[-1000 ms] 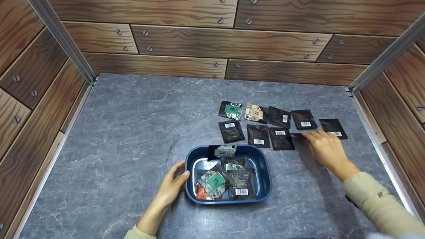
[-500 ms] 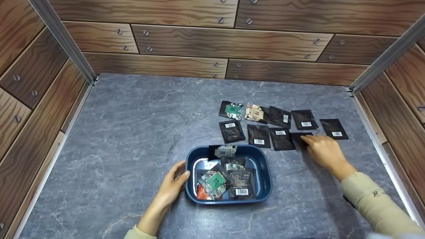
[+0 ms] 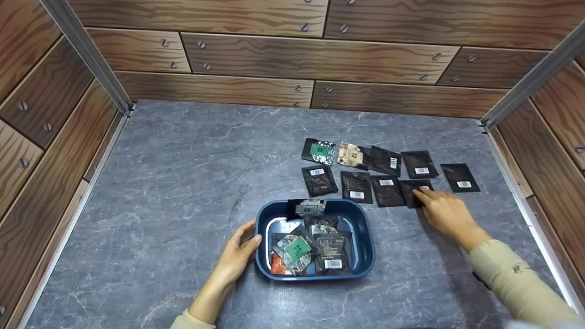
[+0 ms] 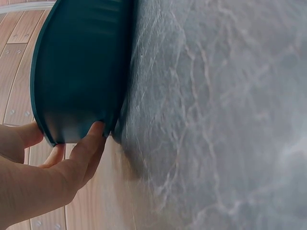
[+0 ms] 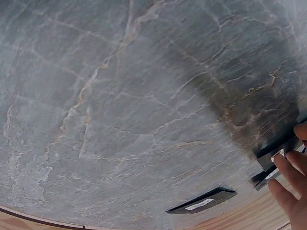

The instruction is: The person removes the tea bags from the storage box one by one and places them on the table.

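A blue plastic box [image 3: 371,246] holds several sachets, one with a green label [image 3: 297,249] and one standing against the back wall. My left hand [image 3: 236,253] is at the box's left side, its thumb at the rim and its fingers on the outer wall; the left wrist view shows the hand [image 4: 62,167] touching the box [image 4: 81,67]. My right hand [image 3: 445,212] has its fingertips on a black sachet [image 3: 409,192] at the right of the front row. In the right wrist view the fingers of my hand [image 5: 292,177] touch that sachet, partly hidden.
Behind the box, black sachets lie in two rows on the grey marbled table [image 3: 183,183], among them a green-labelled one [image 3: 322,152] and a cream one [image 3: 351,155]. A separate black sachet [image 3: 459,176] lies at the far right. Wood-patterned walls [image 3: 274,55] stand around the table.
The sachet under my right fingers has gone from tilted, seen nearly edge-on, to lying flatter beside the front row. My right hand has shifted slightly left. My left hand and the box have stayed put.
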`<action>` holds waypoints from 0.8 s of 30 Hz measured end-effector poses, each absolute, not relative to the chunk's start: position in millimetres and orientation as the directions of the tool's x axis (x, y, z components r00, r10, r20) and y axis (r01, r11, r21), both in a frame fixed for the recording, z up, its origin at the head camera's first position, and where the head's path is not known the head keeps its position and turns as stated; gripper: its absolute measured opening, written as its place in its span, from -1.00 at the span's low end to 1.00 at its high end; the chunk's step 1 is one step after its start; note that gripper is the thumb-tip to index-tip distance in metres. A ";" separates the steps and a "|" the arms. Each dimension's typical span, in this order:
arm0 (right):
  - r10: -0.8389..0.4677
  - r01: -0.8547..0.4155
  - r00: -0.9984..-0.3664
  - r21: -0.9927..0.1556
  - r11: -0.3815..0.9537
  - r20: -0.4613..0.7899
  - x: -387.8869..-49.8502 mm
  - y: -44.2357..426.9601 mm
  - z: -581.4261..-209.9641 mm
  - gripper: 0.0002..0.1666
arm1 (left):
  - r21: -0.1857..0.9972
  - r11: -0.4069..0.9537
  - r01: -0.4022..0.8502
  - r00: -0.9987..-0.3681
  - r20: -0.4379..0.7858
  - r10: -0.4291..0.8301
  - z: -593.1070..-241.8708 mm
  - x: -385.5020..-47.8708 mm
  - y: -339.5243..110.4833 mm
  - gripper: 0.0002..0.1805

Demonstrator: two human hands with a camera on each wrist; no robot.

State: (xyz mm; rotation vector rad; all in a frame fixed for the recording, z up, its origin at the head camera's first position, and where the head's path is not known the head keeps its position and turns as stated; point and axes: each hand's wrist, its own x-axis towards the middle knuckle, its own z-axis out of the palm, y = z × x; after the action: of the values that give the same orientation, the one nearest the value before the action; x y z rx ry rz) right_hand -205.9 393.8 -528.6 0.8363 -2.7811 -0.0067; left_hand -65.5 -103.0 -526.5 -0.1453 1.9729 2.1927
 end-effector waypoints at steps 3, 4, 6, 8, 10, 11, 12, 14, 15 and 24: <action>-0.537 -0.534 -0.817 0.074 0.842 0.209 -205.4 393.0 -527.9 -0.45 | 0.972 -0.102 -0.210 -0.976 -0.203 0.072 -526.1 -65.0 -102.7 -0.43; -0.535 -0.532 -0.820 0.073 0.844 0.202 -205.2 392.9 -527.6 -0.45 | 0.972 -0.103 -0.210 -0.976 -0.204 0.071 -526.2 -65.0 -102.6 -0.43; -0.532 -0.528 -0.826 0.075 0.846 0.189 -204.8 392.5 -527.1 -0.44 | 0.972 -0.101 -0.212 -0.976 -0.205 0.070 -526.2 -65.0 -102.6 -0.43; -0.532 -0.528 -0.828 0.075 0.846 0.180 -204.4 392.1 -526.0 -0.44 | 0.972 -0.096 -0.215 -0.976 -0.209 0.067 -526.1 -65.2 -102.7 -0.43; -0.538 -0.533 -0.824 0.080 0.843 0.177 -204.0 391.3 -524.3 -0.45 | 0.971 -0.090 -0.220 -0.975 -0.215 0.065 -526.5 -65.3 -103.2 -0.43; -0.542 -0.536 -0.821 0.085 0.840 0.180 -203.7 390.8 -523.2 -0.45 | 0.971 -0.086 -0.221 -0.974 -0.216 0.064 -526.3 -65.4 -103.3 -0.43; -0.548 -0.541 -0.815 0.090 0.836 0.187 -203.2 390.3 -522.0 -0.46 | 0.971 -0.084 -0.224 -0.974 -0.219 0.063 -526.2 -65.6 -103.5 -0.43; -0.566 -0.557 -0.798 0.103 0.824 0.207 -202.5 388.7 -520.2 -0.47 | 0.970 -0.084 -0.229 -0.972 -0.224 0.064 -526.4 -65.9 -103.8 -0.44; -0.576 -0.567 -0.787 0.109 0.817 0.220 -202.2 387.8 -519.6 -0.47 | 0.970 -0.084 -0.230 -0.972 -0.225 0.064 -526.6 -66.1 -103.9 -0.44; -0.660 -0.660 -0.663 0.140 0.738 0.353 -193.7 370.6 -506.6 -0.57 | 0.970 -0.109 -0.218 -0.975 -0.210 0.076 -526.3 -65.4 -102.9 -0.44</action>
State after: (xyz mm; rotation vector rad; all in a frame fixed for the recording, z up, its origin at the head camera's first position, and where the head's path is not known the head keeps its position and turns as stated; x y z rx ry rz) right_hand -193.7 370.6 -506.6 1.0146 -2.5581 -0.0004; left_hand -65.4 -102.9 -526.3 -0.1592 1.9530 2.1969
